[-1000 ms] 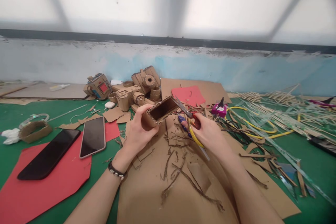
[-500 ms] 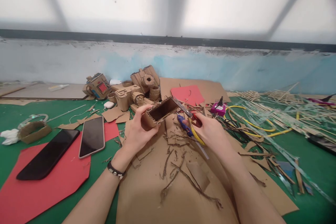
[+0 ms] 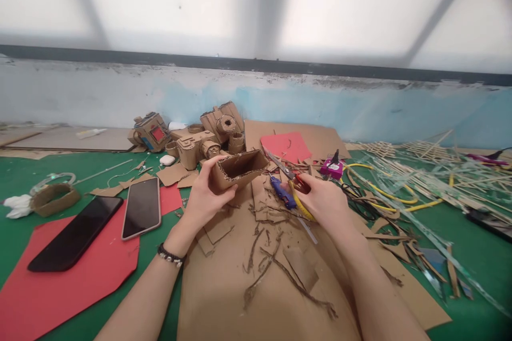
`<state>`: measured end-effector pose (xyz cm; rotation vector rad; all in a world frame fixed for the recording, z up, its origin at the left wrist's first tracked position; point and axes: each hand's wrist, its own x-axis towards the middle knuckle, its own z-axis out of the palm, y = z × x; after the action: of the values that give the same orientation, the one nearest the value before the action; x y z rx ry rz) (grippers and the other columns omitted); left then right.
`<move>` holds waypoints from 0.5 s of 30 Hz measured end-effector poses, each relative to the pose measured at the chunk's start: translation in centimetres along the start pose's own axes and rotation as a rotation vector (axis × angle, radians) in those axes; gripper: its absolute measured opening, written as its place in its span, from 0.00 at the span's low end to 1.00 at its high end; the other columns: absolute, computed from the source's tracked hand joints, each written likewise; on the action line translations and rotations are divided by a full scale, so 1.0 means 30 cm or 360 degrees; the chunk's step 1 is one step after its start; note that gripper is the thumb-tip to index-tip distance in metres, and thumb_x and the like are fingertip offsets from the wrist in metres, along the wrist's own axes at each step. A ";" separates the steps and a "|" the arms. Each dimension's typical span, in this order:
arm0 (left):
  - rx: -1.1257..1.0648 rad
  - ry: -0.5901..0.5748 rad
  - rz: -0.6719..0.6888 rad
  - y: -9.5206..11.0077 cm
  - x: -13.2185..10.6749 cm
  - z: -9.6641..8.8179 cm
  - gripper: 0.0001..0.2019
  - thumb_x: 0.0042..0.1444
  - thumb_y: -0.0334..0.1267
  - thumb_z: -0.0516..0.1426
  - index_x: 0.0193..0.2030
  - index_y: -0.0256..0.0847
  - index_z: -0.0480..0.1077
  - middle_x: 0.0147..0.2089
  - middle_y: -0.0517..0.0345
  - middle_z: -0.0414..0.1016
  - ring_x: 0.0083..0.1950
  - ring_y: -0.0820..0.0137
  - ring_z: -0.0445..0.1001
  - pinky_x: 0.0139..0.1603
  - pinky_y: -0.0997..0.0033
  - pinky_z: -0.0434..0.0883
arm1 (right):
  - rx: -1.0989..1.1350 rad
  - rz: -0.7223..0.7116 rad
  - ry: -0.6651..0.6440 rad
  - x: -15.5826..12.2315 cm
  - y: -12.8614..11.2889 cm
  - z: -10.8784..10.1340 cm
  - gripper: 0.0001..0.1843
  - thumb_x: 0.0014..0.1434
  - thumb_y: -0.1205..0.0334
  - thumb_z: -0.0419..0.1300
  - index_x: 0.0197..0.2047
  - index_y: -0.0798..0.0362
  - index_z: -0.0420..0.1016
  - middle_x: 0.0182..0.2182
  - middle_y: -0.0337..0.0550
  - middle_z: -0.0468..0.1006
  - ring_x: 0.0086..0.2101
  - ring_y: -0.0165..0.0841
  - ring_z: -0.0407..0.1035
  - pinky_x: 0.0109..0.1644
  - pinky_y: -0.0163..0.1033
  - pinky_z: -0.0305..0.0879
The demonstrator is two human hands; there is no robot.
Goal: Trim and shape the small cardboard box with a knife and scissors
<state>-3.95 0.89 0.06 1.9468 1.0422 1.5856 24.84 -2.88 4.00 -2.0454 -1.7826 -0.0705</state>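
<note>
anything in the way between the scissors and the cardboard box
Nothing visible: the scissors in the right hand have their tips beside the cardboard box in the left hand. The blue glue gun shows below the scissors, not between.

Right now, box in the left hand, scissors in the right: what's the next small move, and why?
Probably bring the scissors in the right hand to the nearby corner of the cardboard box and snip its rim lightly: that edge looks ragged, the left hand grips the opposite end, and the blades point toward that corner. Contact is hard to judge.
</note>
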 end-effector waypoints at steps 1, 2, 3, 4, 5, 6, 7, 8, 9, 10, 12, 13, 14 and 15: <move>-0.0013 0.0018 -0.0002 0.003 0.004 -0.005 0.31 0.59 0.40 0.68 0.68 0.47 0.66 0.68 0.48 0.76 0.69 0.55 0.77 0.73 0.52 0.73 | 0.0079 0.0006 -0.0001 0.003 0.002 0.002 0.27 0.64 0.31 0.58 0.32 0.45 0.75 0.27 0.46 0.80 0.29 0.41 0.70 0.33 0.40 0.51; -0.0024 0.0038 -0.0006 0.005 0.008 -0.008 0.31 0.59 0.39 0.68 0.68 0.47 0.66 0.68 0.48 0.76 0.69 0.55 0.77 0.73 0.52 0.72 | 0.0163 0.0007 -0.0012 0.007 0.003 0.006 0.27 0.64 0.30 0.57 0.32 0.45 0.74 0.27 0.45 0.79 0.29 0.41 0.70 0.33 0.40 0.53; -0.0041 0.0058 -0.0013 0.006 0.010 -0.010 0.31 0.59 0.40 0.67 0.68 0.47 0.66 0.68 0.48 0.76 0.69 0.55 0.77 0.74 0.51 0.72 | 0.0240 0.0002 -0.0033 0.011 0.004 0.010 0.27 0.64 0.30 0.56 0.32 0.45 0.72 0.28 0.45 0.79 0.29 0.40 0.70 0.34 0.40 0.55; -0.0065 0.0076 -0.0022 0.004 0.011 -0.009 0.31 0.59 0.40 0.68 0.68 0.46 0.66 0.68 0.47 0.76 0.69 0.55 0.77 0.74 0.50 0.72 | 0.0306 -0.0009 -0.0056 0.014 0.005 0.016 0.27 0.63 0.29 0.56 0.33 0.45 0.71 0.29 0.44 0.79 0.29 0.40 0.70 0.34 0.40 0.57; -0.0101 0.0096 -0.0038 0.001 0.012 -0.007 0.32 0.59 0.40 0.68 0.68 0.46 0.65 0.68 0.46 0.76 0.70 0.55 0.76 0.75 0.50 0.71 | 0.0359 -0.0029 -0.0077 0.018 0.005 0.023 0.26 0.62 0.30 0.56 0.33 0.45 0.70 0.29 0.43 0.79 0.30 0.40 0.69 0.35 0.40 0.58; -0.0151 0.0118 -0.0068 -0.005 0.013 -0.004 0.33 0.58 0.41 0.69 0.68 0.46 0.65 0.68 0.46 0.76 0.70 0.55 0.76 0.74 0.50 0.72 | 0.0406 -0.0056 -0.0094 0.020 0.004 0.030 0.26 0.62 0.30 0.57 0.34 0.45 0.69 0.29 0.43 0.78 0.30 0.39 0.69 0.35 0.40 0.59; -0.0217 0.0144 -0.0113 -0.013 0.013 -0.001 0.34 0.57 0.42 0.70 0.68 0.45 0.64 0.68 0.45 0.76 0.70 0.54 0.76 0.74 0.50 0.72 | 0.0452 -0.0089 -0.0101 0.022 0.002 0.036 0.25 0.61 0.31 0.57 0.35 0.46 0.68 0.29 0.42 0.77 0.30 0.39 0.68 0.35 0.40 0.59; -0.0298 0.0164 -0.0169 -0.021 0.014 0.001 0.35 0.56 0.44 0.71 0.67 0.45 0.64 0.68 0.44 0.76 0.70 0.54 0.77 0.73 0.51 0.73 | 0.0501 -0.0121 -0.0094 0.023 0.001 0.042 0.25 0.61 0.31 0.58 0.35 0.46 0.68 0.29 0.41 0.76 0.30 0.38 0.67 0.36 0.40 0.60; -0.0387 0.0171 -0.0233 -0.030 0.016 0.003 0.35 0.55 0.46 0.72 0.65 0.45 0.64 0.67 0.43 0.76 0.69 0.54 0.77 0.72 0.51 0.74 | 0.0553 -0.0148 -0.0083 0.023 0.000 0.046 0.25 0.61 0.32 0.59 0.35 0.46 0.68 0.29 0.41 0.76 0.30 0.37 0.67 0.36 0.40 0.60; -0.0477 0.0158 -0.0301 -0.037 0.018 0.002 0.35 0.54 0.48 0.72 0.64 0.45 0.64 0.67 0.43 0.77 0.69 0.53 0.78 0.71 0.51 0.75 | 0.0608 -0.0170 -0.0072 0.023 0.000 0.050 0.25 0.61 0.32 0.60 0.35 0.46 0.68 0.29 0.41 0.75 0.30 0.37 0.66 0.36 0.40 0.61; -0.0630 0.0096 -0.0430 -0.044 0.023 -0.005 0.37 0.53 0.51 0.73 0.65 0.45 0.66 0.67 0.42 0.78 0.69 0.52 0.78 0.70 0.51 0.76 | 0.0721 -0.0198 -0.0059 0.023 0.003 0.053 0.26 0.61 0.31 0.61 0.34 0.46 0.68 0.29 0.39 0.74 0.30 0.36 0.65 0.36 0.40 0.61; -0.0684 0.0061 -0.0480 -0.044 0.025 -0.012 0.39 0.52 0.52 0.74 0.66 0.45 0.66 0.69 0.42 0.77 0.71 0.50 0.77 0.70 0.50 0.76 | 0.0771 -0.0212 -0.0059 0.023 0.008 0.054 0.27 0.61 0.30 0.61 0.35 0.47 0.68 0.29 0.39 0.74 0.30 0.36 0.65 0.36 0.40 0.61; -0.0720 0.0029 -0.0514 -0.041 0.028 -0.021 0.41 0.52 0.53 0.74 0.69 0.45 0.67 0.71 0.42 0.76 0.73 0.49 0.75 0.71 0.50 0.76 | 0.0808 -0.0226 -0.0067 0.023 0.013 0.055 0.27 0.61 0.30 0.62 0.36 0.47 0.69 0.30 0.39 0.74 0.31 0.36 0.65 0.36 0.40 0.62; -0.0741 -0.0003 -0.0530 -0.038 0.030 -0.031 0.43 0.52 0.53 0.74 0.71 0.46 0.66 0.74 0.42 0.74 0.75 0.48 0.73 0.71 0.50 0.75 | 0.0835 -0.0239 -0.0081 0.023 0.020 0.054 0.26 0.61 0.31 0.62 0.37 0.48 0.70 0.31 0.39 0.74 0.31 0.36 0.65 0.36 0.40 0.62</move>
<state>-5.09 2.16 0.05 1.3870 0.8469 1.4747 25.15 -1.72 2.56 -1.5525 -1.7504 0.3698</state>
